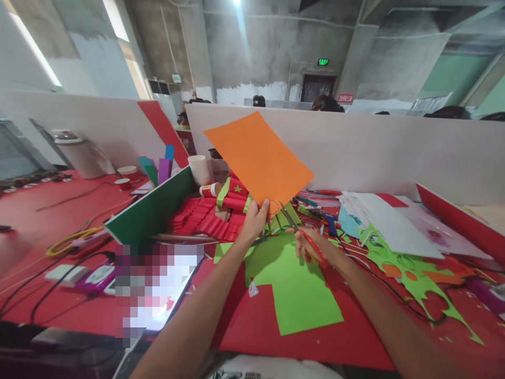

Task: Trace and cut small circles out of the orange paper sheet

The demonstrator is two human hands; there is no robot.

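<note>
An orange sheet of paper (260, 158) is held up above the table, pinched at its lower corner by my left hand (255, 218). A drawn curved outline shows on the sheet near that thumb. My right hand (310, 245) grips orange-handled scissors (292, 218), whose blades point up and left at the sheet's lower edge. Whether the blades are cutting into the paper I cannot tell. Below both hands lies a bright green paper sheet (300, 295) with a stepped outline on the red tabletop (244, 329).
Red folded paper strips (205, 221) and a paper cup (199, 168) stand behind, left of my hands. A green panel (152, 208) and a lit screen (173, 295) are further left. Green scraps (430, 295), white sheets (389, 223) and a black cable lie right. A white partition (379, 152) bounds the back.
</note>
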